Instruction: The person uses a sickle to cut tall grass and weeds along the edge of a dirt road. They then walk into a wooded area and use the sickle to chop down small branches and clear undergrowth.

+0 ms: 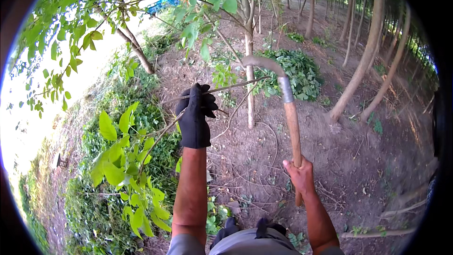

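Note:
My left hand (pixel 194 117), in a black glove, is closed around thin woody stems (pixel 226 88) at the centre. A leafy branch (pixel 120 163) with broad bright green leaves hangs from that side, down and to the left. My right hand (pixel 300 173) is bare and grips the wooden handle of a sickle (pixel 292 124). The sickle points upward, and its curved, dull metal blade bends left in front of a slender tree trunk (pixel 250 95). A metal collar joins blade and handle. The blade tip is close to the trunk; whether they touch, I cannot tell.
Behind the blade lies a heap of green leaves (pixel 297 72). Curved tree trunks (pixel 361 71) stand at the right, and another trunk (pixel 139 53) leans at the upper left. Low green growth (pixel 102 202) covers the left ground. Fallen branches (pixel 378 233) and twigs lie on bare soil.

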A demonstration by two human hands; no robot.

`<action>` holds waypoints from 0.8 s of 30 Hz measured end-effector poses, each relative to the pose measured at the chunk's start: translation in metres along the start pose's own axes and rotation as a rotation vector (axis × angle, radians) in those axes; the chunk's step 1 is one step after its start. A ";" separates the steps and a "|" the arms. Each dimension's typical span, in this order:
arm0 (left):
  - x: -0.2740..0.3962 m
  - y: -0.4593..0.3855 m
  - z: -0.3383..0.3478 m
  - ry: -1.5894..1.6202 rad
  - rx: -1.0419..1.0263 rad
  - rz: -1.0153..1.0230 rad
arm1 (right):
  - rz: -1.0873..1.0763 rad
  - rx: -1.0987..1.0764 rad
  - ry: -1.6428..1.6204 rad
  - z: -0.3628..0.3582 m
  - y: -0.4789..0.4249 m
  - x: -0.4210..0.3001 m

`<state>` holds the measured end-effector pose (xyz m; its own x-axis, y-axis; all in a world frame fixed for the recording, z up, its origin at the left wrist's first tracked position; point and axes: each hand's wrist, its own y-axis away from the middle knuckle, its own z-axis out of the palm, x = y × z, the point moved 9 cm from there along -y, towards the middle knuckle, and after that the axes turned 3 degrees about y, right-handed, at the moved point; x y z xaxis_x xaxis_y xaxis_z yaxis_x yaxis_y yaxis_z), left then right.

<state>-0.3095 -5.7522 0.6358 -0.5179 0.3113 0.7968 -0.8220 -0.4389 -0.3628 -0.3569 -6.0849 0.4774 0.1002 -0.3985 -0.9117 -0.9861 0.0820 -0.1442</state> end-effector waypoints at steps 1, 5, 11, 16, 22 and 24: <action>0.000 0.000 0.000 -0.001 0.005 -0.001 | -0.021 0.011 -0.009 -0.003 -0.003 -0.008; 0.001 -0.006 -0.002 -0.019 0.037 -0.001 | -0.050 0.027 -0.190 -0.016 -0.008 -0.058; 0.026 -0.020 -0.008 -0.055 0.112 0.122 | -0.140 0.029 0.252 -0.007 0.002 -0.019; 0.013 -0.027 -0.033 -0.059 0.128 0.050 | 0.094 0.026 0.167 0.005 0.010 0.065; -0.045 -0.007 -0.022 -0.207 0.014 -0.162 | 0.035 0.103 -0.443 -0.001 -0.008 0.058; -0.064 -0.004 -0.014 -0.284 -0.082 -0.126 | 0.109 0.013 -0.076 -0.010 -0.012 0.064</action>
<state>-0.2762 -5.7583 0.5801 -0.3335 0.1056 0.9368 -0.8978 -0.3388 -0.2814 -0.3401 -6.1206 0.4251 0.0022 -0.3163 -0.9487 -0.9900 0.1330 -0.0466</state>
